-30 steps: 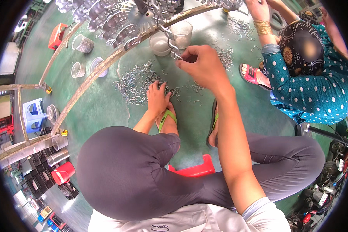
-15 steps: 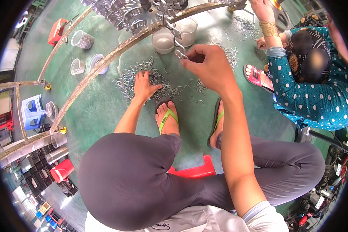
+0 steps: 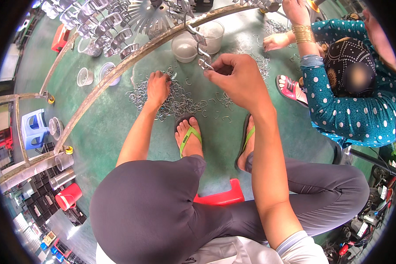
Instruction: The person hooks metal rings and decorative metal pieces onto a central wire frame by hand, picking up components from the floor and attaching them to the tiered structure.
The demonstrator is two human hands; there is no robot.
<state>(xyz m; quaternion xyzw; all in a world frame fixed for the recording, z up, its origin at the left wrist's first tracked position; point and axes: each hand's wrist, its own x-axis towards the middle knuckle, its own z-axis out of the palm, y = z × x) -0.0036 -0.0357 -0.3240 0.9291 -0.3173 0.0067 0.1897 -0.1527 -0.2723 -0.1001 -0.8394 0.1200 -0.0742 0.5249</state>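
A string of shiny metal clips point(image 3: 198, 38), linked by wire hooks, hangs down from the rack. My right hand point(image 3: 241, 81) pinches the lowest metal clip point(image 3: 204, 64) between thumb and fingertips. Over the far left of a pile of bent wire hooks point(image 3: 177, 99) on the green floor, my left hand point(image 3: 158, 89) is closed, fingertips together. It seems to grip a wire hook, mostly hidden by the fingers. Several loose hooks point(image 3: 225, 100) lie to the right of the pile.
A rusty curved rack bar point(image 3: 105, 83) crosses ahead, with many hanging metal parts point(image 3: 105, 26) beyond. Clear tubs point(image 3: 184, 47) stand under it. A co-worker in a dotted teal sleeve point(image 3: 334, 99) sits at right, a hand point(image 3: 277, 42) near more hooks. My sandalled feet point(image 3: 189, 136) flank the near floor.
My left hand has drawn its spread fingers together and shifted slightly up and left over the pile. My right hand keeps its pinch. The hanging parts at upper left have swung into view.
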